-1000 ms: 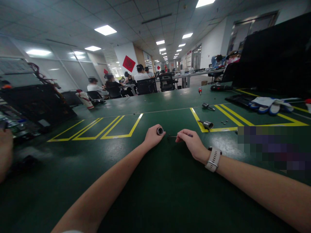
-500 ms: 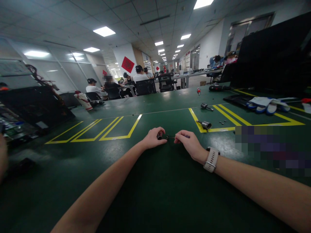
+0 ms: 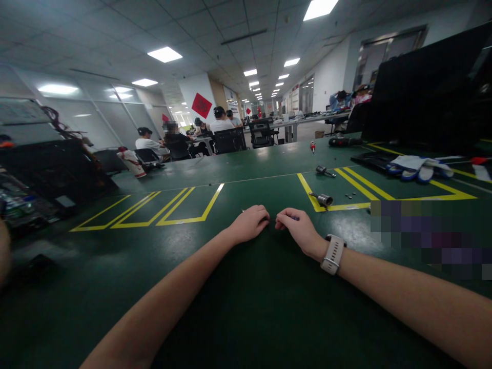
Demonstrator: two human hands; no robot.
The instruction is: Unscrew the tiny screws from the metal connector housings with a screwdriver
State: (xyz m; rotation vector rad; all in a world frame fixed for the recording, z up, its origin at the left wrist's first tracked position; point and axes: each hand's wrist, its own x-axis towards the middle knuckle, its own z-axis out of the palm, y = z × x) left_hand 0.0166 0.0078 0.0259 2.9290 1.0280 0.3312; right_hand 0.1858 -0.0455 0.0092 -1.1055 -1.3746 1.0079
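Observation:
My left hand [image 3: 251, 224] is closed, palm down, over the green tabletop, its fingers curled and hiding whatever they hold. A small metal tip [image 3: 243, 210] pokes out behind its knuckles. Just to the right, my right hand [image 3: 298, 225] is closed in a pinch around a slim tool with a purplish handle [image 3: 294, 218]; the tool's far end cannot be seen now. A narrow gap separates the two hands. Beyond my right hand lies a metal cylinder with a thin shank [image 3: 325, 200], and a similar metal piece [image 3: 325, 171] rests farther back.
Several small dark bits [image 3: 350, 195] lie near the yellow tape [image 3: 342, 207]. White-and-blue gloves [image 3: 421, 168], a power tool [image 3: 345, 142] and a small red object [image 3: 312, 147] are farther back. A large black screen [image 3: 430, 97] stands right. Several people sit beyond the table.
My left hand has turned palm down and closed, covering the small metal part that showed between its fingers. The thin shaft between the hands is no longer visible. My right hand has barely moved.

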